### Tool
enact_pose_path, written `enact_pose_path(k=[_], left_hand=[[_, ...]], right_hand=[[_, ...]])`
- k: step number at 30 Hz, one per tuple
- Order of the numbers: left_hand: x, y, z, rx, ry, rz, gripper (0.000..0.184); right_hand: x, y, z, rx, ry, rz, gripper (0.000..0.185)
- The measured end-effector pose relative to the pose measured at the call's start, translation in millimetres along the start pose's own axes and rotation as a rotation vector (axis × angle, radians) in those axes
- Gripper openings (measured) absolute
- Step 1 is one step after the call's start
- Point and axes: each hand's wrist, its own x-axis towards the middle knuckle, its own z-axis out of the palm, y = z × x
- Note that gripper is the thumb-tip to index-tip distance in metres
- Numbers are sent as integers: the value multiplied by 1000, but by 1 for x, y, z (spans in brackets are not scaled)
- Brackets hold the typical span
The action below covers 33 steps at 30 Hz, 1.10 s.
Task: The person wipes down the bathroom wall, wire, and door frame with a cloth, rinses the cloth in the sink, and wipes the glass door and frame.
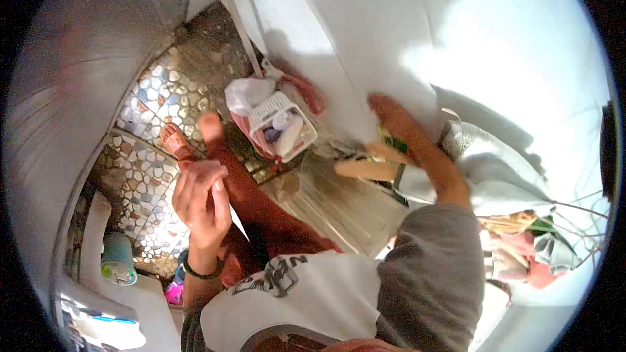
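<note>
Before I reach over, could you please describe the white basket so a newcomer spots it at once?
Start at the stone-patterned floor on the view's left. Go right, past the feet, to the white basket. Its slotted wall and the small items inside set it apart from the plastic bag beside it.

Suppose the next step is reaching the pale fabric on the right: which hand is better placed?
Probably the right hand: its forearm extends on that side, close to the pale fabric. The left hand, curled, is well over on the opposite side, so it would have farther to go.
</note>
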Motion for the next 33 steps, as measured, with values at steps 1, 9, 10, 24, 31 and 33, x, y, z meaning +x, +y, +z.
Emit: enact_pose_path(k=[1, 9, 10, 24, 31, 33], left_hand=[[0, -2, -3, -10, 15, 3, 10], [-8, 1, -5, 22, 8, -19, 12], [-9, 3, -1, 21, 9, -23, 12], [-24, -7, 23, 41, 41, -45, 12], [-10, -20, 8, 14, 74, -61, 10], [-5, -19, 8, 9, 70, -80, 11]], right_hand=[[26, 11, 35, -3, -69, -50, 45], [208, -66, -275, -412, 1069, -76, 38], [220, -53, -322, -457, 1244, 81, 33], [328, -88, -67, -108, 307, -210, 39], [243, -79, -324, -551, 1220, 129, 37], [268, -91, -368, -701, 1581, 109, 27]])
